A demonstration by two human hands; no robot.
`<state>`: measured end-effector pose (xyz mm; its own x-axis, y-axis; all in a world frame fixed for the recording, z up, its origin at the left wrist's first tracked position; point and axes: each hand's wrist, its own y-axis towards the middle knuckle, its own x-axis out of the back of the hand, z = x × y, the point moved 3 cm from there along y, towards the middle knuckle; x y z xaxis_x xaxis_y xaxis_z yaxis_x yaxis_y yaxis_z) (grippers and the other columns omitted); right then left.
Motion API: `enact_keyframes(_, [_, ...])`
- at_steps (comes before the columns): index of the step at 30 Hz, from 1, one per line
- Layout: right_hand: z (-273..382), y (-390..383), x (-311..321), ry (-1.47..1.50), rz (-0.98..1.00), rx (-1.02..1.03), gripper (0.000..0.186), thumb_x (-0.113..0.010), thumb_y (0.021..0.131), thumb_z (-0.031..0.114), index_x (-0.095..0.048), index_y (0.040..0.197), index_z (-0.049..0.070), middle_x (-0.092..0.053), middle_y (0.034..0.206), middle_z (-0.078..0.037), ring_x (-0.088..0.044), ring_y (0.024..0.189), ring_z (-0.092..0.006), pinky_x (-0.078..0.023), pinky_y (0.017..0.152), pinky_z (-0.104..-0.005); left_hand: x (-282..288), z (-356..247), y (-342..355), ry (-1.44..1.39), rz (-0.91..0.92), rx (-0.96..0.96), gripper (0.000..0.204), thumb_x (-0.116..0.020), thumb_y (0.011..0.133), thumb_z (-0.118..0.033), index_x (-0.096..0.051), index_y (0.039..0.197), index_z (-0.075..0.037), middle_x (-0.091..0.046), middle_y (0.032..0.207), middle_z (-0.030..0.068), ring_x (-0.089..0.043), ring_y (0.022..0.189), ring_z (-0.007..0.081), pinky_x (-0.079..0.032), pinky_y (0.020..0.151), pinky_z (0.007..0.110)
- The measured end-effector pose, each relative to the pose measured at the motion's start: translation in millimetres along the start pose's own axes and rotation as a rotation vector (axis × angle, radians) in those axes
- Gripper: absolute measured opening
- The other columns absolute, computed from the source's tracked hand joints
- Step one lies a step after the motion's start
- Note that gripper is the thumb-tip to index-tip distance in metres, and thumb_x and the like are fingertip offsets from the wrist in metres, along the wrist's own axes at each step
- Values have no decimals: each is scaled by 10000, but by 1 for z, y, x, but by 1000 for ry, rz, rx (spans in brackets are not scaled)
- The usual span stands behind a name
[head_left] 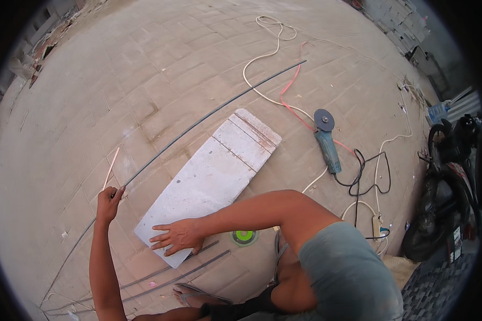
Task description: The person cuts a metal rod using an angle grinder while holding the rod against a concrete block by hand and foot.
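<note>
My left hand [108,203] is closed round a long thin dark metal rod [198,130], which runs diagonally from the lower left toward the upper middle. My right hand [178,238] rests with spread fingers on the near end of a pale board-like slab [203,182], which has dark lines across its far end. An angle grinder [324,142] with a disc lies right of the slab. A round green-and-grey disc [245,238] is beside my right forearm. Two more rods [193,275] lie on the paving under and below the slab's near end.
Looped white and pink cords [276,51] cross the paving [91,80]. A power strip [376,227] and a black cable [359,176] are at the right, with a parked motorbike [444,187] beyond. A thin pale strip [111,166] lies left. My sandalled foot [193,297] shows below. Grey blocks [404,24] stand back right.
</note>
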<state>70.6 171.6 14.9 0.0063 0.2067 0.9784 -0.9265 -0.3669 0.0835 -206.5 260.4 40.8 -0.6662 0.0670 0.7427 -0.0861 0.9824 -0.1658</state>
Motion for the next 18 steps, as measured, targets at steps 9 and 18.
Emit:
enact_keyframes(9, [-14, 29, -31, 33, 38, 29, 1124, -874, 549, 683, -505, 1511, 236, -389, 1644, -55, -235, 1580, -321, -102, 1246, -662, -3, 1, -12, 8, 25, -30, 522, -733, 996, -339, -573, 691, 53, -475, 610, 73, -411, 604, 134, -360, 564, 367])
enact_keyframes(18, [-47, 37, -19, -37, 121, -80, 1104, -824, 609, 734, -442, 1578, 370, -315, 1694, -25, -156, 1607, -301, -72, 1241, -695, 15, 17, -23, 45, 28, -34, 550, -705, 1017, -335, -483, 655, 15, -378, 587, 22, -326, 600, 106, -291, 534, 365])
